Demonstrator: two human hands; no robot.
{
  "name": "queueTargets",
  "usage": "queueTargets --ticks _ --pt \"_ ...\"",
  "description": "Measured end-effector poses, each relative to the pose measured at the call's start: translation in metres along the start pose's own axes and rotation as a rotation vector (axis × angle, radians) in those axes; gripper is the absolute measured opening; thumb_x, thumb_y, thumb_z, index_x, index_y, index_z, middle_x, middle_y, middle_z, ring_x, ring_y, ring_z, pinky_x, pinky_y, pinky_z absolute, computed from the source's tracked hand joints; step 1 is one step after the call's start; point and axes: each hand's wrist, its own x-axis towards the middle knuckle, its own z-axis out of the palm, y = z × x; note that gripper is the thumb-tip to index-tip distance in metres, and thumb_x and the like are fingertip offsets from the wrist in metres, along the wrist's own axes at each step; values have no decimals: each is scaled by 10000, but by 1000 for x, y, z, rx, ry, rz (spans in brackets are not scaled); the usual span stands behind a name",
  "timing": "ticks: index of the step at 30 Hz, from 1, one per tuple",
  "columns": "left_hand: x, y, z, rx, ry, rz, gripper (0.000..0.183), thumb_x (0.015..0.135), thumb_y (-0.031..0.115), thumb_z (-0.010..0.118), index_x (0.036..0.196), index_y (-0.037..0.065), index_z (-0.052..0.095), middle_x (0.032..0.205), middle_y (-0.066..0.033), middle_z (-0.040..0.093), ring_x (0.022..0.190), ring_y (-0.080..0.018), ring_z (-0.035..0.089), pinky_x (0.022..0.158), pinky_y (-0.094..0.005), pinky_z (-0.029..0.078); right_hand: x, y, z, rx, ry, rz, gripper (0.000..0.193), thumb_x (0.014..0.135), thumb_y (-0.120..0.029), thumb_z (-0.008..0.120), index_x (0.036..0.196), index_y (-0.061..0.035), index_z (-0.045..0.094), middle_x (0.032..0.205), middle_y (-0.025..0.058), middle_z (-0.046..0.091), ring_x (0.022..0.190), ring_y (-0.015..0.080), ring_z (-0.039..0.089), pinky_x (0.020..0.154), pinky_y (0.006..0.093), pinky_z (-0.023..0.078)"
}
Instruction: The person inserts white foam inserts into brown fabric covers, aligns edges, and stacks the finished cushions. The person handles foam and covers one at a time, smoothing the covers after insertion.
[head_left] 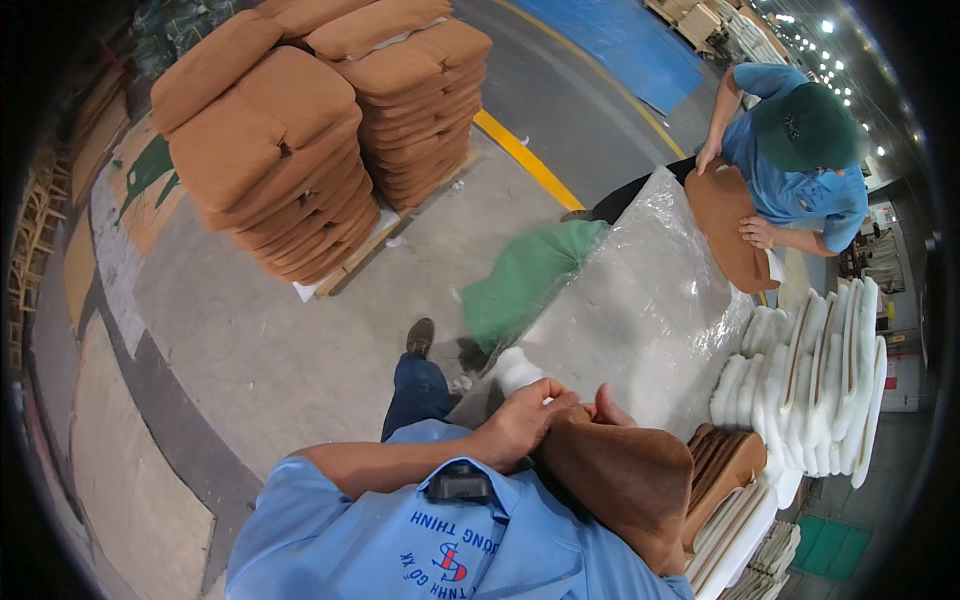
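A brown fabric cushion cover (620, 470) is bunched up close to my chest. My left hand (525, 422) is closed on its upper edge, fingertips pinched together. My right hand (612, 408) grips the same edge from the far side; its thumb sticks up and the other fingers are mostly hidden by the fabric. Just beyond my left hand, a piece of white padding (517, 370) lies at the corner of a table (640, 310) wrapped in clear plastic.
Across the table a co-worker (800, 150) handles another brown cover (728, 225). White cushion pads (800, 380) and folded brown covers (725, 470) are stacked at right. Tall piles of brown cushions (270, 150) stand on pallets at left. A green mesh sack (530, 275) hangs beside the table.
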Motion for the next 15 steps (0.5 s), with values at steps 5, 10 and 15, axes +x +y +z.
queueTargets --ticks 5,10,15 --pt "-13 -18 -64 -146 -399 -148 376 1079 151 625 1427 52 524 1381 -98 615 1259 -177 594 1047 -347 481 10 -20 -7 -265 -40 55 323 1103 -362 611 1058 -59 715 901 12 735 727 79 665 636 241 529" --pt "-15 -22 -69 -105 -307 -124 213 1078 130 617 1279 65 643 1212 -51 702 1129 -154 674 983 -320 534 36 -39 -2 -695 -45 -12 283 1091 -314 646 1069 -44 728 890 -2 713 783 67 645 679 254 512" --pt "1 -14 -81 236 120 135 170 1110 192 581 1023 66 657 930 26 655 837 -72 601 759 -261 501 66 -31 20 -1298 194 -486 269 1063 -291 689 1023 -28 731 884 -10 698 834 73 617 714 287 500"
